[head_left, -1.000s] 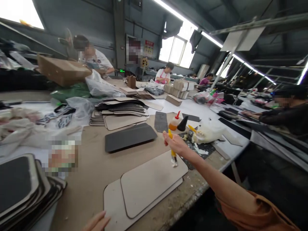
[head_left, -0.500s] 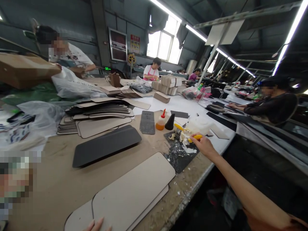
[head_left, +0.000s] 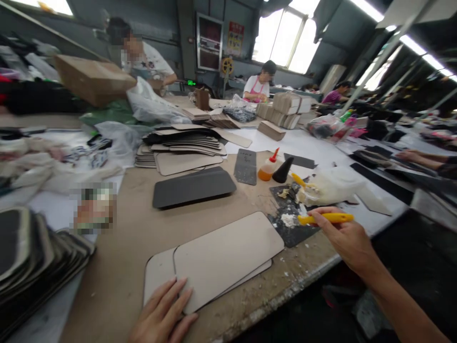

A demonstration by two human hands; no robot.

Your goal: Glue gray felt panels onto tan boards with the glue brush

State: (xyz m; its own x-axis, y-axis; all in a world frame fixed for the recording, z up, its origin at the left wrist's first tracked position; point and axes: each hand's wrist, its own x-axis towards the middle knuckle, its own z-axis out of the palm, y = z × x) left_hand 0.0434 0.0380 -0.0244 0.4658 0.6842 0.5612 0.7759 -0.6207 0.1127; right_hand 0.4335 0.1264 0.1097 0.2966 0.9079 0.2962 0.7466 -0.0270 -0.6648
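My left hand (head_left: 166,309) lies open, fingers stretched out on the near end of overlapping beige panels (head_left: 228,259) with dark edges. In my right hand (head_left: 352,240), closed around it, is a yellow-handled tool (head_left: 332,218). Its pale working end is low over a dark board (head_left: 298,233) smeared with paste; whether it is a brush or a scraper is unclear. White paste (head_left: 288,219) sits on the board just left of the tool. Behind it, a second yellow handle (head_left: 298,180) rests beside a whitish plastic bag (head_left: 332,186).
A red-tipped bottle (head_left: 265,172) of orange liquid and a black cone (head_left: 283,170) stand behind the board. A dark panel (head_left: 194,187) lies left of them, before stacked panels (head_left: 189,163). More pieces (head_left: 39,267) are piled at left. A co-worker (head_left: 150,59) stands across the table.
The view has swung right and down. My right hand has drawn the yellow-handled tool back toward me, its end now beside the white paste. More of my left hand shows on the beige panels.
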